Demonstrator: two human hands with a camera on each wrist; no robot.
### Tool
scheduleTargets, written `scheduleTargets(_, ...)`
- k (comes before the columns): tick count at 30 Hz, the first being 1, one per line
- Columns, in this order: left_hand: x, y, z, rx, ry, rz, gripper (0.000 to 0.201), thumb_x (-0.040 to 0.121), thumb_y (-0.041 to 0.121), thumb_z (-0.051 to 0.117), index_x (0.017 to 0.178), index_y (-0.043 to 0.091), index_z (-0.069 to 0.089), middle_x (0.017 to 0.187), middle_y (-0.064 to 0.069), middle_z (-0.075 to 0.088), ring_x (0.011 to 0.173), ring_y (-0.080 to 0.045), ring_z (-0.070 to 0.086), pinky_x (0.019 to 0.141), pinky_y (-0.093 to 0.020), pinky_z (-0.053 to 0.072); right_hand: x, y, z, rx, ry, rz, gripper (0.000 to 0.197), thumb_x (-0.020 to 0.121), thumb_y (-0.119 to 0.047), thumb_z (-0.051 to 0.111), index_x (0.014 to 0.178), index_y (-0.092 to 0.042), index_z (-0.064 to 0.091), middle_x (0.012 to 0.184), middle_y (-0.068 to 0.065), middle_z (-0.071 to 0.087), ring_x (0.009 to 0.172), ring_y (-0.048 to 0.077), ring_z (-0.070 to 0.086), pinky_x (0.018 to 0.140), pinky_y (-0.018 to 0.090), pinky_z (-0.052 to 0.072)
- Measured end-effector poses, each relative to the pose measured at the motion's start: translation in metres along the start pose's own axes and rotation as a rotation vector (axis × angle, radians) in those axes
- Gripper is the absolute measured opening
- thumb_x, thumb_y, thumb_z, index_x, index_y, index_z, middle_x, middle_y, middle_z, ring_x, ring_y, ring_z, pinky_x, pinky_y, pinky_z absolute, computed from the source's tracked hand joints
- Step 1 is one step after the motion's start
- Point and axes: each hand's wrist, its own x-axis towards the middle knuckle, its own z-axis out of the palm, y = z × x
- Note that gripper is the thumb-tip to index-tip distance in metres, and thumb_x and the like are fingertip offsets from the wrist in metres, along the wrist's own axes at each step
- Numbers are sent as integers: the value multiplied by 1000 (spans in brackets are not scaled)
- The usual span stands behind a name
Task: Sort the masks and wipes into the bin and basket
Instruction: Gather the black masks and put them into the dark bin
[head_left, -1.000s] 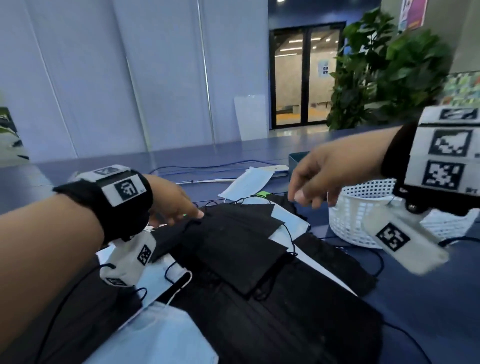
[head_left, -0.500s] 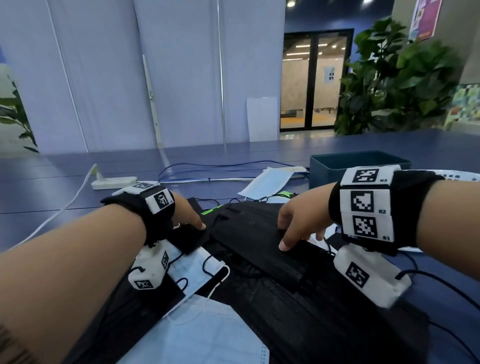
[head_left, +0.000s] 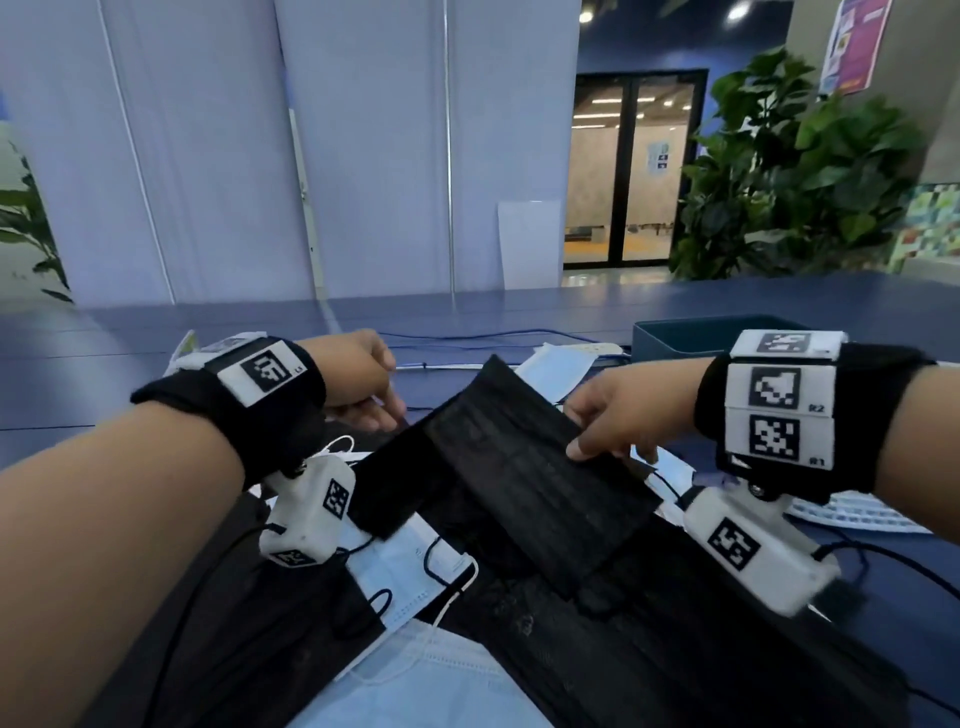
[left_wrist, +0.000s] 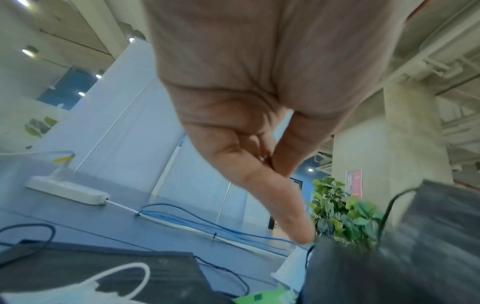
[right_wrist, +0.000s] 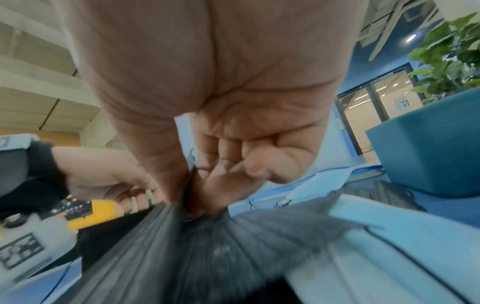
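A heap of black masks and light blue masks (head_left: 410, 566) lies on the dark blue table in front of me. My right hand (head_left: 579, 449) pinches the right edge of the top black mask (head_left: 519, 467) between thumb and fingers, and that edge is raised off the heap. The right wrist view shows the same pinch (right_wrist: 192, 197). My left hand (head_left: 384, 413) reaches to the mask's left end, where a straight forefinger (left_wrist: 298, 222) touches the black edge (left_wrist: 337, 257). The teal bin (head_left: 691, 338) stands behind my right hand. A strip of the white basket (head_left: 857, 514) shows under my right wrist.
Another light blue mask (head_left: 556, 364) lies behind the heap. A green packet (left_wrist: 262, 296) peeks out beside the black masks. A white power strip (left_wrist: 64, 191) and blue cables (head_left: 467, 338) run across the far table. Large plants stand at the back right.
My right hand swung left from above the basket, came down on the black mask, then pinched and lifted its edge. My left hand stayed at the mask's left end.
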Motion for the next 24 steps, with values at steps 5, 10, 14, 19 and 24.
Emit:
scheduleTargets(5, -10, -11, 13, 163, -81, -98, 29, 90, 31, 62, 108, 11, 50, 83, -8, 62, 61, -19, 59, 53, -25, 46, -3, -4, -17, 310, 266, -131, 16, 91, -16, 57, 78, -11, 50, 72, 15, 50, 58, 22, 52, 54, 28, 42)
scheduleTargets(10, -1, -28, 33, 581, -140, -226, 46, 87, 46, 61, 107, 5, 61, 70, 0, 57, 53, -12, 53, 53, -20, 42, -14, 6, -26, 517, 459, -178, 23, 95, -12, 52, 72, -13, 45, 61, 3, 44, 33, 0, 45, 36, 14, 37)
scheduleTargets(14, 14, -28, 28, 673, -170, -263, 56, 87, 52, 58, 116, 4, 59, 92, 1, 64, 77, -16, 57, 80, -26, 43, -28, 21, -34, 515, 491, -184, 19, 94, -13, 54, 76, -13, 48, 64, 5, 49, 38, 4, 49, 40, 20, 41)
scheduleTargets(19, 19, -20, 22, 810, -129, -137, 55, 93, 48, 50, 132, 10, 52, 126, -8, 57, 118, -24, 54, 100, -28, 38, -35, 29, -37, 564, 472, -210, 16, 94, -13, 53, 78, -12, 51, 67, 7, 51, 42, 6, 50, 42, 19, 44)
scheduleTargets(24, -6, 6, -6, 566, 118, 60, 29, 97, 31, 47, 117, 12, 55, 120, -9, 57, 117, -26, 52, 96, -29, 37, -24, 19, -44, 630, 470, -271, 6, 92, -10, 55, 88, -14, 56, 90, 19, 58, 76, 26, 58, 73, 41, 51)
